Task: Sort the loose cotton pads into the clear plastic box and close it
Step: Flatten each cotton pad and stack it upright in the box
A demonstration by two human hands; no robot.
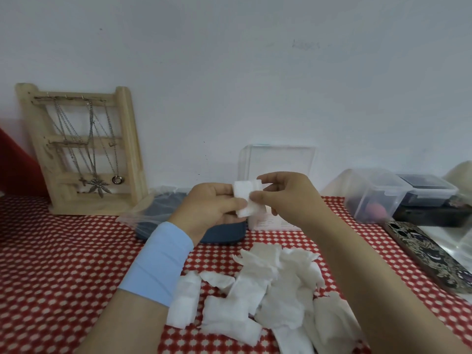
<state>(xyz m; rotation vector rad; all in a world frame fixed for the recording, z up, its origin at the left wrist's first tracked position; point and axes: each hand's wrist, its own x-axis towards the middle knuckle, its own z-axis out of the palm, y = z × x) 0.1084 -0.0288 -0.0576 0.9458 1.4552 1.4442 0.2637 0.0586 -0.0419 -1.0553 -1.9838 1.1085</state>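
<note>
A heap of loose cotton pads [275, 284] lies on the red-checked bench [63, 251], below both hands. The left hand [212, 208] and right hand [283, 198] pinch a small stack of pads [244, 198] between their fingers [258, 198]. Just behind them stands the clear plastic box [277, 162], lid raised.

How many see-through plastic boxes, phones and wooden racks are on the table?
Clear plastic boxes: 2, an open one behind the hands and a lidded one at right
Patterned phone: 1
Wooden necklace rack: 1
Total: 4
</note>
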